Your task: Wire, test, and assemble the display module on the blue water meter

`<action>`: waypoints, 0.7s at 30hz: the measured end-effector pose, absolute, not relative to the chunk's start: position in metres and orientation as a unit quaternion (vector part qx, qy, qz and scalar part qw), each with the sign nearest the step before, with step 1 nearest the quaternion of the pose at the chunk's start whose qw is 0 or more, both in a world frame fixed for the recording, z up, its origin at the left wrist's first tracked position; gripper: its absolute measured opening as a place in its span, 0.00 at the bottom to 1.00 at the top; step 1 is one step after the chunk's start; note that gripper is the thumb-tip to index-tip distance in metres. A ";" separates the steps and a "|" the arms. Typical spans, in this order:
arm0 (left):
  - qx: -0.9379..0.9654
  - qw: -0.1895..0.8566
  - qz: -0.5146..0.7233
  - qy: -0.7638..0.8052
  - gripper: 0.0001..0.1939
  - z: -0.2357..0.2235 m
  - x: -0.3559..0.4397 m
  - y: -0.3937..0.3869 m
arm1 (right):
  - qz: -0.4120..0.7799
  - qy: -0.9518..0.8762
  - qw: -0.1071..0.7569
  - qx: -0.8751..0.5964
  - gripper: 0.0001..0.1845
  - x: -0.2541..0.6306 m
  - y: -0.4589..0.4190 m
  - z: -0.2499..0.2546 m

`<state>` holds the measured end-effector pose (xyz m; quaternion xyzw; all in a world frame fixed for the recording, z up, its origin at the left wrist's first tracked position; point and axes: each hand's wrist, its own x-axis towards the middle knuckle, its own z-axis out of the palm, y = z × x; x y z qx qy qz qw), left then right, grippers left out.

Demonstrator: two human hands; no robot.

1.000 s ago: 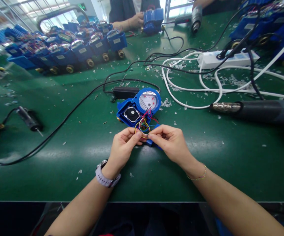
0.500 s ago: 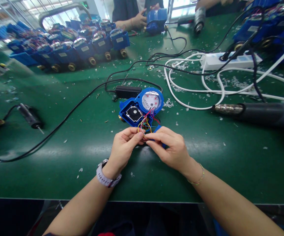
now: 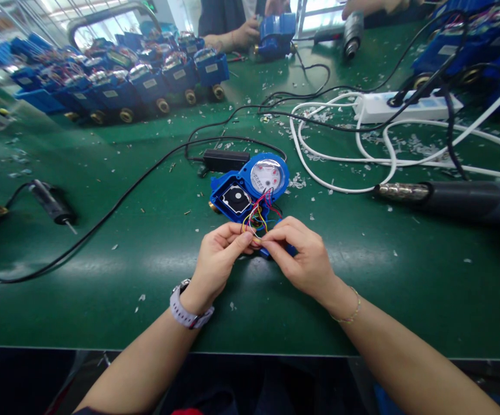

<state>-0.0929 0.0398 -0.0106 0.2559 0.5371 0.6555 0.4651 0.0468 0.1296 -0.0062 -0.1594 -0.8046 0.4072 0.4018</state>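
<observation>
Our left hand [image 3: 215, 256] and right hand [image 3: 304, 253] pinch wires [image 3: 256, 214]. The blue meter [image 3: 246, 180] slants lengthwise, dial end [image 3: 267, 176] pointing away rightward.

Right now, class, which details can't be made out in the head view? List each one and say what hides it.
From the head view:
Ends of the wires: covered by the left hand and right hand.
Blue piece: mostly behind the right hand.
Digits on the meter dial: too small.
Rear of the heat gun: cut off by the right edge.
Labels on the blue units: blurred, too small.
</observation>
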 end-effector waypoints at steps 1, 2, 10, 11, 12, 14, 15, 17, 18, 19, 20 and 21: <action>0.257 0.466 0.656 0.535 0.09 -0.011 -0.093 0.040 | 0.412 -0.804 0.397 -0.164 0.08 0.047 0.131 -0.006; 0.257 0.466 0.657 0.534 0.09 -0.010 -0.093 0.040 | 0.414 -0.803 0.394 -0.168 0.08 0.048 0.132 -0.006; 0.273 0.453 0.646 0.550 0.10 -0.010 -0.094 0.038 | 0.414 -0.811 0.380 -0.165 0.02 0.048 0.131 -0.010; 0.283 0.442 0.644 0.556 0.10 -0.010 -0.094 0.038 | 0.414 -0.815 0.369 -0.167 0.03 0.047 0.130 -0.011; 0.294 0.427 0.642 0.564 0.10 -0.009 -0.094 0.038 | 0.414 -0.819 0.359 -0.171 0.02 0.047 0.130 -0.011; 0.319 0.392 0.638 0.582 0.09 -0.008 -0.093 0.037 | 0.425 -0.817 0.346 -0.180 0.06 0.046 0.130 -0.011; 0.327 0.379 0.635 0.588 0.09 -0.008 -0.093 0.037 | 0.440 -0.811 0.339 -0.184 0.07 0.046 0.130 -0.011; 0.330 0.372 0.634 0.592 0.09 -0.008 -0.093 0.037 | 0.476 -0.794 0.327 -0.189 0.08 0.046 0.132 -0.010; 0.326 0.378 0.636 0.589 0.09 -0.008 -0.094 0.038 | 0.494 -0.785 0.323 -0.187 0.08 0.046 0.132 -0.010; 0.320 0.385 0.639 0.584 0.08 -0.009 -0.094 0.038 | 0.509 -0.779 0.319 -0.183 0.08 0.046 0.133 -0.009; 0.314 0.392 0.643 0.579 0.08 -0.009 -0.094 0.039 | 0.520 -0.773 0.317 -0.177 0.07 0.046 0.133 -0.010; 0.308 0.398 0.647 0.573 0.08 -0.010 -0.095 0.039 | 0.531 -0.767 0.315 -0.172 0.07 0.046 0.133 -0.010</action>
